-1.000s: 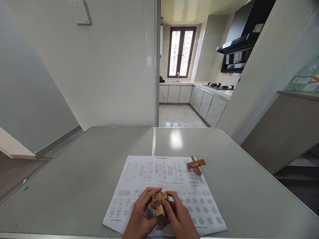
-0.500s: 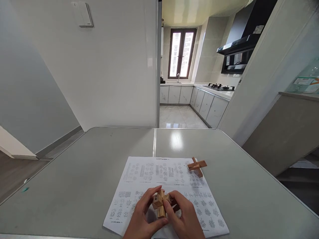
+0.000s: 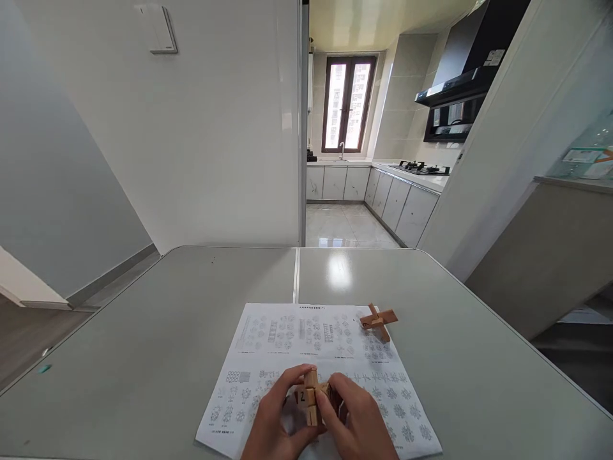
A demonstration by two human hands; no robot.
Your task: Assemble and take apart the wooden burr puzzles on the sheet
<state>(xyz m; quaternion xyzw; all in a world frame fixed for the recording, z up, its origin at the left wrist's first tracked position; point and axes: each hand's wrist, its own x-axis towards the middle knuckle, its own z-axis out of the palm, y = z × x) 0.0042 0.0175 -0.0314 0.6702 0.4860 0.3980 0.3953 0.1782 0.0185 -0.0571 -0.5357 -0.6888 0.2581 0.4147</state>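
Between my two hands is a small wooden burr puzzle (image 3: 311, 397) of interlocking light-wood pieces, one marked with a "2". My left hand (image 3: 278, 418) grips it from the left, index finger on top and thumb underneath. From the right, my right hand (image 3: 357, 415) pinches it with thumb and fingers, and these cover part of its right side. The puzzle is held above a printed instruction sheet (image 3: 287, 332) with rows of small diagrams. A reddish-brown wooden cross-shaped assembly (image 3: 378, 321) rests at the sheet's upper right corner, apart from both hands.
The grey-green table (image 3: 119, 358) has a pale seam (image 3: 295, 275) across its far part. A small green bit (image 3: 45, 368) lies near its left edge. Beyond are a white wall panel (image 3: 215, 128) and a kitchen with a gas stove (image 3: 424, 168). A clear plastic bottle (image 3: 584, 153) stands on a ledge at right.
The wooden puzzle has been turned in my hands; its front piece now stands more upright, with the "2" face lower. Both hands keep hold, shifted slightly. The cross-shaped assembly stays put.
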